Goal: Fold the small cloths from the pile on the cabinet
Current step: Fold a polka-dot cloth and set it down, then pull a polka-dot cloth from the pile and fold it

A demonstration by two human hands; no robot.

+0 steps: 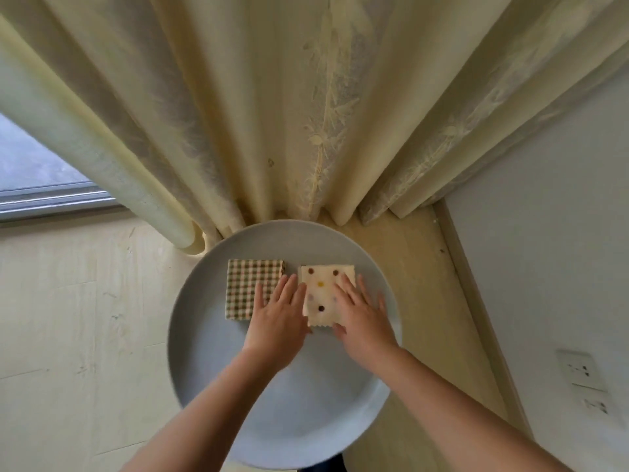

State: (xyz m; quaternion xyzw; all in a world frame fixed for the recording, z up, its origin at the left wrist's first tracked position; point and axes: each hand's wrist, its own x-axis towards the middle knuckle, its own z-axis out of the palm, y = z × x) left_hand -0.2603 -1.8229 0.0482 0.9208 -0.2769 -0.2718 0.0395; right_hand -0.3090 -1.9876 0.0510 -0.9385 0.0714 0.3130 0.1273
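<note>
Near half of round grey top point(282, 403) bare, open from near edge between forearms. Far half taken: checked cloth point(248, 284) left of centre, dotted cloth point(323, 284) just beside it, narrow gap between. Curtain point(272, 131) folds hang against far edge, blocking that side. White wall point(544, 267) stands beyond right edge. Left edge open.

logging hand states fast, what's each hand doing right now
Left hand: open, fingers flat on the checked cloth.
Right hand: open, pressing flat on the dotted cloth.
</note>
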